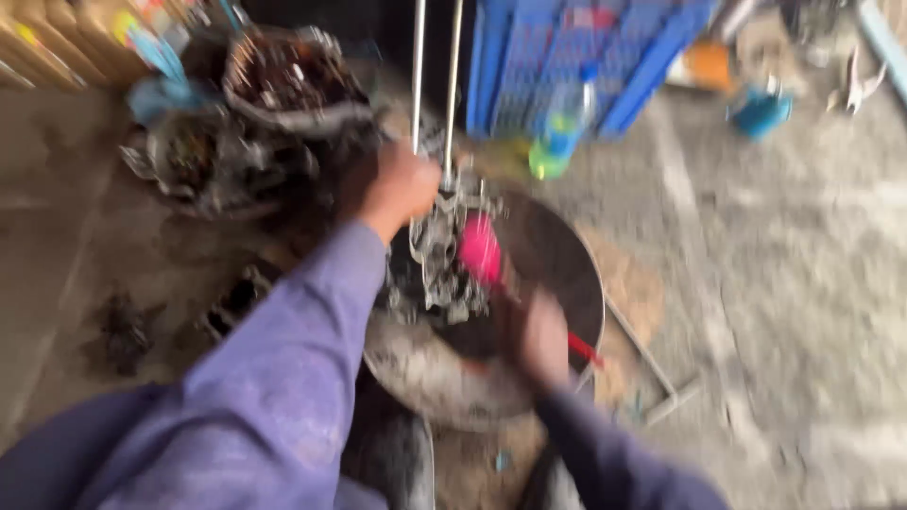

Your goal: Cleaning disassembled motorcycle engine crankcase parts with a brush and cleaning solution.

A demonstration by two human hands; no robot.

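The left hand [402,189] grips a grimy metal part [444,255] with closed fingers, holding it over a dark round basin [557,274] on the floor. The right hand [539,335] is closed on a brush [482,250] with a pink head, which is against the part. Scrubbing looks under way; blur hides detail. Next, the part likely needs turning to bring unwashed faces to the brush

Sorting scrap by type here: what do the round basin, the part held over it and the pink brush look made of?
Basin: probably metal, dull grey sheen on the inner wall, grimy rim. Part: likely cast metal, grey, dirty, with two bright steel-looking rods. Brush: seemingly plastic, vivid pink. The blur leaves all this uncertain.
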